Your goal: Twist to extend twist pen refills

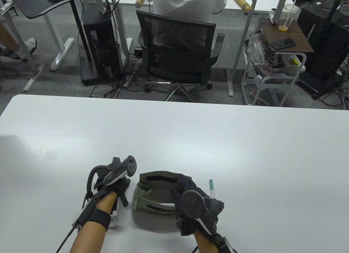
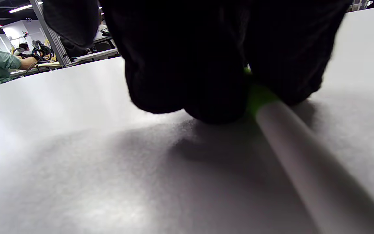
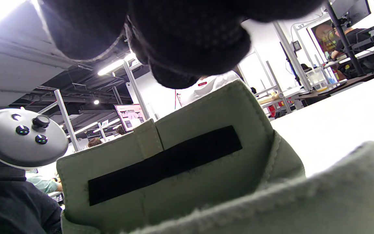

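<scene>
My left hand [image 1: 114, 182] rests low on the white table [image 1: 174, 133]. In the left wrist view its gloved fingers [image 2: 187, 65] grip the green end of a white twist pen [image 2: 304, 162], whose barrel lies along the table; a bit of that barrel shows beside my wrist in the table view [image 1: 116, 210]. My right hand [image 1: 190, 198] is over the open olive pouch [image 1: 152, 193]. Its curled fingers [image 3: 187, 48] hang at the top edge of the pouch flap [image 3: 206, 123], and any contact is hidden. A second pen with a teal end [image 1: 211, 188] lies on the table right of the pouch.
The pouch flap carries a black hook-and-loop strip [image 3: 164, 162]. My left hand's tracker [image 3: 21, 136] shows beside the pouch. Beyond the table's far edge stand an office chair [image 1: 177, 54] and a small trolley [image 1: 275, 73].
</scene>
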{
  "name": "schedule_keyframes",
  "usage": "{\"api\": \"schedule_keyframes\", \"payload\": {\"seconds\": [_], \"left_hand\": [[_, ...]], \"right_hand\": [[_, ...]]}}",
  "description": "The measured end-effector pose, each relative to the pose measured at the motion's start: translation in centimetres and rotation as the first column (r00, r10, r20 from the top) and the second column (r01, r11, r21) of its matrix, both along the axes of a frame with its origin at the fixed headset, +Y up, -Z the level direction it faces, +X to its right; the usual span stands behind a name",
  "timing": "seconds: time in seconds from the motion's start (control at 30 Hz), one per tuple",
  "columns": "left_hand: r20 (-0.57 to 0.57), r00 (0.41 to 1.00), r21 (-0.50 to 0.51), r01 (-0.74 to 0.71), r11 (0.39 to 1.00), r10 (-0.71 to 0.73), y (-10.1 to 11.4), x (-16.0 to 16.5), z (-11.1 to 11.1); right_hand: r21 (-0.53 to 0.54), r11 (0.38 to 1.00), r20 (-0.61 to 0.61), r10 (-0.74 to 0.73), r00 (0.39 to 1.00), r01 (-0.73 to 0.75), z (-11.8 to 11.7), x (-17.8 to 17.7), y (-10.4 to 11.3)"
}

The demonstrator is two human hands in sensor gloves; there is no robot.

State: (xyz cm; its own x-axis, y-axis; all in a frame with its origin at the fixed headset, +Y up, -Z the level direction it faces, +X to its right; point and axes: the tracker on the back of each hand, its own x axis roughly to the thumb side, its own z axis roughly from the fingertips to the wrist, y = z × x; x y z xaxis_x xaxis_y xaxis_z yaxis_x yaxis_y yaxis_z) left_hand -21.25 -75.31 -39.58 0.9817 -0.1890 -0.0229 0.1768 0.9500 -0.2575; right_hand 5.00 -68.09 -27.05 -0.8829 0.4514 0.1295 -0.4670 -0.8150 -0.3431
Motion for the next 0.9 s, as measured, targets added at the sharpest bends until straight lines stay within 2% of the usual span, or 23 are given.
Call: {"api": "schedule_keyframes", "payload": {"seconds": [0.43,0.5,0.57,0.63,0.73,0.83,0.9], "left_hand": [[0.003,1.000,0.001,-0.002,1.000,0.002,0.2,-0.3,0.5],[-0.008,0.998,-0.005,-0.070,0.998,0.070,1.0,-0.6,0.7],[-0.006,0.984,0.039,-0.175,0.984,0.176,2.4,-0.9,1.1],[0.032,0.960,0.130,-0.278,0.952,0.277,4.3,-1.0,1.9],[0.148,0.898,0.306,-0.440,0.845,0.414,7.1,-1.0,3.5],[0.281,0.822,0.383,-0.569,0.728,0.495,8.8,-0.7,4.9],[0.358,0.799,0.387,-0.599,0.701,0.484,9.1,-0.2,5.5]], "right_hand": [[0.008,1.000,-0.009,0.005,1.000,-0.005,0.0,-0.1,0.0],[0.009,1.000,-0.011,0.005,1.000,-0.005,0.0,-0.2,0.0],[0.010,1.000,-0.013,0.009,1.000,-0.009,0.0,-0.2,0.0],[0.011,1.000,-0.011,0.014,1.000,-0.014,0.0,-0.2,0.0],[0.028,1.000,0.011,0.003,1.000,-0.003,0.0,0.1,0.3],[0.049,0.999,0.030,0.022,0.999,-0.023,0.1,0.4,0.5],[0.053,0.998,0.036,0.032,0.999,-0.034,0.1,0.3,0.5]]}}
